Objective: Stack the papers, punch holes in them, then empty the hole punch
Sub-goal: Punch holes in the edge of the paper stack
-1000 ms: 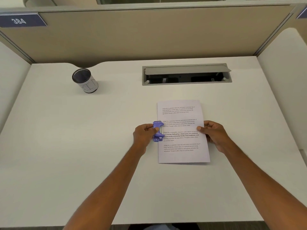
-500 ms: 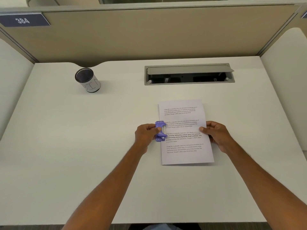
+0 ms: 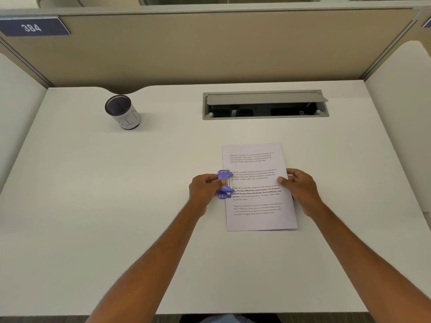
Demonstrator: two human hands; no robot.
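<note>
A stack of printed white papers (image 3: 258,220) lies flat on the desk, right of centre. A small purple hole punch (image 3: 224,184) sits over the middle of the stack's left edge. My left hand (image 3: 205,190) grips the punch from the left, thumb on top of it. At the right edge of the papers my right hand (image 3: 300,190) pinches the stack, thumb on the printed page and fingers curled at the edge.
A black mesh cup (image 3: 122,112) labelled BIN stands at the back left of the white desk (image 3: 116,206). An open grey cable tray (image 3: 265,104) is set into the desk behind the papers. Beige partition walls enclose the desk on three sides.
None in the hands' grips; the punch stays on the paper's left edge. The view has shifted slightly.
</note>
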